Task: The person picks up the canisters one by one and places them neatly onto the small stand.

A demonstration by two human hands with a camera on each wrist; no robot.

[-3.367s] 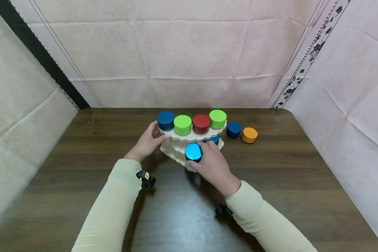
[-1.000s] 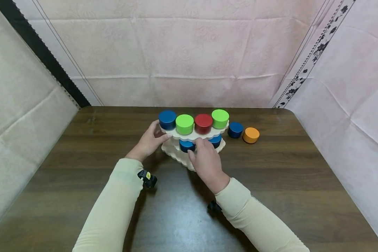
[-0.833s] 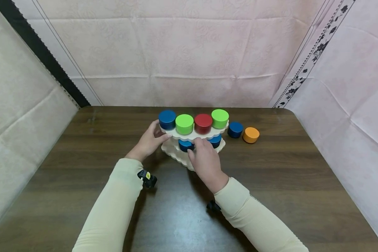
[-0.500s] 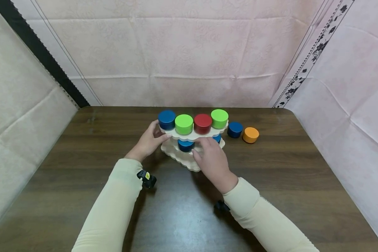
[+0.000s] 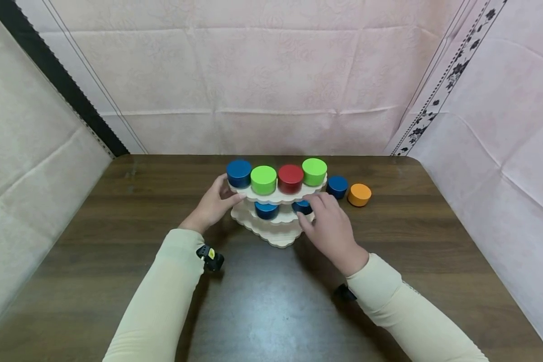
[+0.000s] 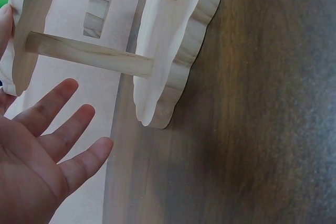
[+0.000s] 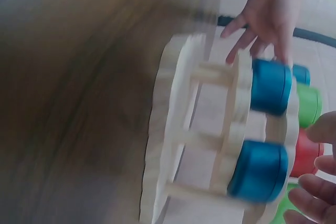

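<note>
A tiered wooden stand [image 5: 276, 234] with scalloped edges stands on the table. My left hand [image 5: 212, 203] grips the left edge of its top tier between thumb and index finger; the other fingers [image 6: 86, 156] stretch out free. On the top tier sit a blue tin [image 5: 239, 174], two green tins [image 5: 263, 180] and a red tin [image 5: 290, 179], all round. Two more blue tins [image 5: 266, 211] [image 7: 260, 171] rest on the middle tier. My right hand [image 5: 329, 229] hovers at the stand's right side, fingers spread and apart from the tins, holding nothing.
A loose blue tin [image 5: 337, 187] and an orange tin [image 5: 359, 195] lie on the wooden table [image 5: 262, 306], just right of the stand. Pale cloth [image 5: 271, 90] hangs behind the table and along both sides.
My right hand set a blue tin on the middle tier, on the left, let go and drew away to the right. The left hand stays on the top tier.
</note>
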